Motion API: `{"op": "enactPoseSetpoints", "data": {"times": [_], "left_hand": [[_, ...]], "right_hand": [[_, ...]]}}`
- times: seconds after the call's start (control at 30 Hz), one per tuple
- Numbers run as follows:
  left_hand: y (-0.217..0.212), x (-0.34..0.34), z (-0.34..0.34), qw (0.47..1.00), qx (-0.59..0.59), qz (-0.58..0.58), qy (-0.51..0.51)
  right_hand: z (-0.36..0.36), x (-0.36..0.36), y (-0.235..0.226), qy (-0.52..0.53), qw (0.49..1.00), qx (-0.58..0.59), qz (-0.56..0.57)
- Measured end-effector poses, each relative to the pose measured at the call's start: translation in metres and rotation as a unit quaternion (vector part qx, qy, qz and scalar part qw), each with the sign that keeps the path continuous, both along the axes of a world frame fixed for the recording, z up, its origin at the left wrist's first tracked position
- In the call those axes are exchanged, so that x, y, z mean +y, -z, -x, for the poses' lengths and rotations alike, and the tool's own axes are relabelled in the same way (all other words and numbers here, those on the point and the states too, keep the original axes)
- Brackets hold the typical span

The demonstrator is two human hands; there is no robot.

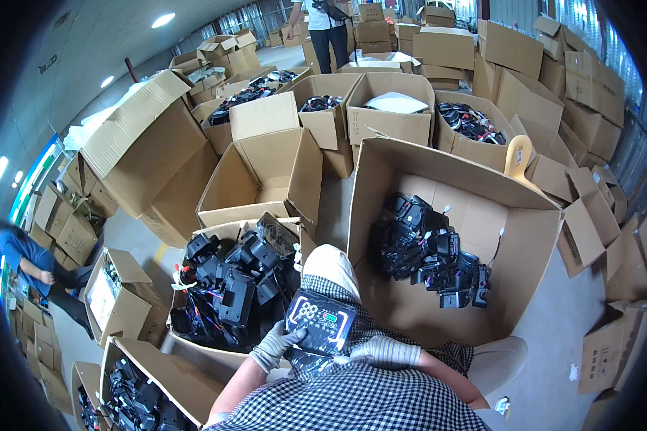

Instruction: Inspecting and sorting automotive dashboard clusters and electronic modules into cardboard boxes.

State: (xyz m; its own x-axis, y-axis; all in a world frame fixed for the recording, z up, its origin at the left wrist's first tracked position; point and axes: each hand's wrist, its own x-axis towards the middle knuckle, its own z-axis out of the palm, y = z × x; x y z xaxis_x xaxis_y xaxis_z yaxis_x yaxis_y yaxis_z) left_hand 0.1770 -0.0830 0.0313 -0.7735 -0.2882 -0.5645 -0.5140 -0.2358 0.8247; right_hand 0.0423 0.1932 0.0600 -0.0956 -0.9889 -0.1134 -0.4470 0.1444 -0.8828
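My left hand [277, 345], in a grey glove, grips the left edge of a black display unit [321, 323] whose screen is lit with coloured digits. My right hand [384, 350], also gloved, touches its lower right edge from the side. I hold the unit just above my lap, over my light trouser knee [328, 266]. Straight ahead on the left stands a cardboard box [223, 233] packed with black parts and wires [230, 287]. On the right a large open box [438, 161] holds a smaller heap of similar black units [431, 251].
An empty open box [262, 176] stands beyond the left one. Many more cartons, some with black parts, crowd the floor all around. A person in blue [29, 262] sits at the far left; another person [327, 29] stands at the back. A further box of parts [140, 391] sits at lower left.
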Motion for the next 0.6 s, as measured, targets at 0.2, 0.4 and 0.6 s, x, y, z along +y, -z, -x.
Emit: {"op": "enactPoseSetpoints", "data": {"times": [0.2,0.4,0.6], "left_hand": [[-0.008,0.005,-0.010,0.992,-0.020,-0.120,0.028],[-0.005,0.006,-0.013,0.995,-0.010,-0.082,0.058],[-0.017,0.025,-0.024,0.995,0.045,-0.083,-0.005]], "right_hand": [[0.001,-0.003,-0.009,-0.004,0.999,0.006,-0.045],[-0.002,-0.002,0.026,-0.023,0.998,0.045,0.022],[-0.009,0.000,0.019,-0.029,0.996,0.081,0.019]]}}
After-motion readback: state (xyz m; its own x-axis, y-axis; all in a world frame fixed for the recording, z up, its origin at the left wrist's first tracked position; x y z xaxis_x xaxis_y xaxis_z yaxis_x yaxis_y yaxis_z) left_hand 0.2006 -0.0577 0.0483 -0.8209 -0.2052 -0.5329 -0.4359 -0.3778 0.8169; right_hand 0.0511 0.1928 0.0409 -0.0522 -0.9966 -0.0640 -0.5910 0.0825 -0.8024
